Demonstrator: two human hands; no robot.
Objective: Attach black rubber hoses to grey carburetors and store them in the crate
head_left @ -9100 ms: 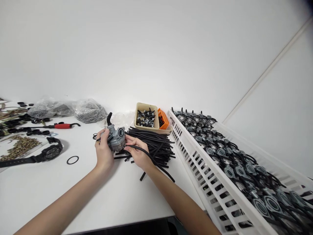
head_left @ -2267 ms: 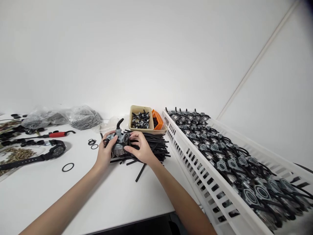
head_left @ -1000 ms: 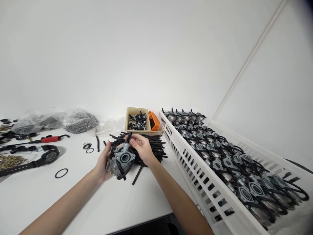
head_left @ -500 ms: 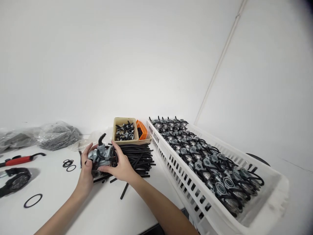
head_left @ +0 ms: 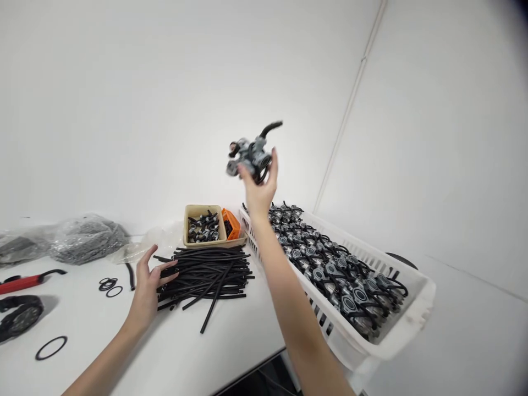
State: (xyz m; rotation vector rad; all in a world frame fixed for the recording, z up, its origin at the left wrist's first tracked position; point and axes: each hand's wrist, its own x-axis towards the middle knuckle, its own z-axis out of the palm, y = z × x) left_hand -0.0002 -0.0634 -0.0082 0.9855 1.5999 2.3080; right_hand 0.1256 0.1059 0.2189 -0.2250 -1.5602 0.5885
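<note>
My right hand (head_left: 260, 190) is raised in front of the wall, gripping a grey metal carburetor (head_left: 249, 157) between thumb and fingers. A short black hose sticks up from the carburetor's top. My left hand (head_left: 149, 286) holds nothing, its fingers apart, at the left end of a pile of black rubber hoses (head_left: 210, 275); whether it touches them I cannot tell. To the right of the pile, a long white plastic basket (head_left: 317, 308) carries rows of similar carburetors (head_left: 330, 269) with black hoses.
Behind the hoses stand a cream tray (head_left: 186, 231) of small hose fittings and an orange basket (head_left: 231, 223). Leftward lie black rings (head_left: 108, 285), a larger ring (head_left: 51, 347), a wristwatch (head_left: 25, 319), a red-handled tool (head_left: 20, 283) and a plastic bag (head_left: 88, 239) of grey parts.
The carburetor was low over the hoses between both hands. My right hand has lifted it up and to the right, and my left hand has let go. The view has shifted slightly.
</note>
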